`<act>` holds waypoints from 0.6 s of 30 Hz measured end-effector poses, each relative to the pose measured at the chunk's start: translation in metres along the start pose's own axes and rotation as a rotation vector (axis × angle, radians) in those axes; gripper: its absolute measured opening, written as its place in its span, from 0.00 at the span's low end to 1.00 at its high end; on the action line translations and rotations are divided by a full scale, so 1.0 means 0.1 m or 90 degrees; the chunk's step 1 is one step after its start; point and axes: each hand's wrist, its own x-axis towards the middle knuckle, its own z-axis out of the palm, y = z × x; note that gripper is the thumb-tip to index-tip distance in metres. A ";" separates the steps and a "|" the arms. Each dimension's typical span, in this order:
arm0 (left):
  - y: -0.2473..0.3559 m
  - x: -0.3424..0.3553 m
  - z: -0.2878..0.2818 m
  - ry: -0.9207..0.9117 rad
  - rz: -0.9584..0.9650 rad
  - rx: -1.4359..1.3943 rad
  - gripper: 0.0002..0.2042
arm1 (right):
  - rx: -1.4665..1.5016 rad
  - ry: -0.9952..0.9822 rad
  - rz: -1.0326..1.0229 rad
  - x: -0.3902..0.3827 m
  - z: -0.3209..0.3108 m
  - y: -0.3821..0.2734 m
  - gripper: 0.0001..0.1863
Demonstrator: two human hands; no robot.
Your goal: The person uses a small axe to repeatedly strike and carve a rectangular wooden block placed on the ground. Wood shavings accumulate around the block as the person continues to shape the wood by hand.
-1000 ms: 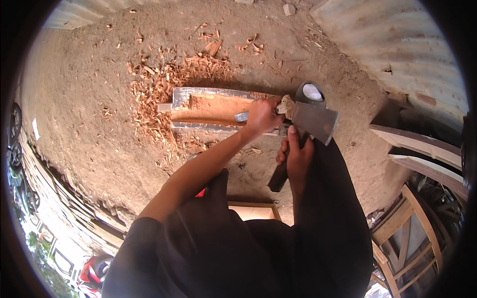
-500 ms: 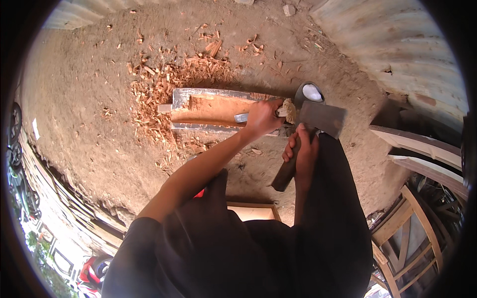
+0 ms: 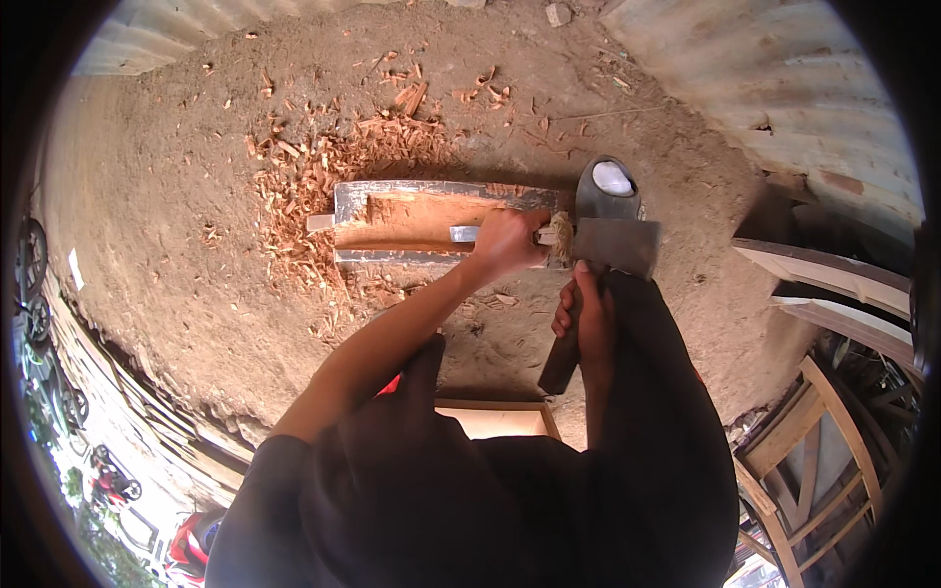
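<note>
A hollowed wooden block (image 3: pixel 412 209) with worn grey edges lies lengthwise on the dirt. Wrapped round a chisel, my left hand (image 3: pixel 508 239) rests over the block's right part. The chisel's metal blade (image 3: pixel 462 234) points left into the hollow, and its handle end (image 3: pixel 562 235) is pale and frayed. My right hand (image 3: pixel 588 309) grips the dark handle of a mallet (image 3: pixel 618 245), below its head. The mallet's broad head is right at the frayed end, touching or nearly so. My left hand hides the chisel's middle and part of the block.
Wood chips (image 3: pixel 304 176) cover the ground around the block's left end. Beyond the mallet is a dark rounded object (image 3: pixel 608 201) with a white patch. Wooden boards (image 3: pixel 823 274) and a wooden frame (image 3: pixel 814 461) stand at right. Corrugated sheeting (image 3: pixel 765 88) borders the far right.
The mallet has shifted left toward the chisel's frayed end. My left hand and the chisel sit slightly farther left along the block. The whole view has shifted a little.
</note>
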 end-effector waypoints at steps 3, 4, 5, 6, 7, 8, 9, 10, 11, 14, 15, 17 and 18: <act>-0.04 -0.02 -0.01 0.025 0.008 0.005 0.11 | 0.042 0.011 -0.065 0.02 0.04 0.28 0.18; -0.03 0.00 0.01 0.034 0.014 0.011 0.11 | 0.047 0.009 -0.087 0.04 0.03 0.31 0.19; -0.02 0.01 0.03 0.043 0.020 0.017 0.11 | -0.011 -0.006 -0.051 0.04 -0.03 0.24 0.19; -0.04 -0.01 0.02 0.029 0.023 0.029 0.11 | -0.072 -0.027 -0.009 0.05 -0.10 0.12 0.19; -0.07 -0.04 0.00 0.015 0.025 0.041 0.11 | -0.132 -0.047 0.032 0.05 -0.14 0.06 0.19; -0.09 -0.06 0.00 0.001 0.027 0.052 0.10 | -0.104 -0.049 0.011 0.05 -0.16 0.08 0.19; -0.08 -0.08 0.01 -0.017 0.044 0.077 0.11 | -0.074 -0.048 -0.011 0.04 -0.18 0.12 0.20; -0.07 -0.10 0.04 -0.036 0.060 0.102 0.11 | -0.044 -0.047 -0.033 0.02 -0.19 0.15 0.20; -0.06 -0.12 0.07 -0.054 0.076 0.126 0.11 | -0.027 -0.036 -0.032 0.00 -0.20 0.15 0.20; -0.02 -0.20 0.09 -0.096 0.140 0.103 0.11 | -0.016 -0.028 -0.028 -0.06 -0.15 0.04 0.19; 0.05 -0.19 0.10 -0.102 0.150 0.077 0.11 | -0.032 -0.029 -0.023 -0.07 -0.18 0.04 0.19; 0.21 -0.14 0.11 -0.113 0.166 0.031 0.11 | -0.060 -0.039 -0.025 -0.08 -0.19 0.06 0.19; 0.24 -0.13 0.12 -0.117 0.145 0.037 0.11 | -0.074 -0.043 -0.034 -0.11 -0.19 0.05 0.18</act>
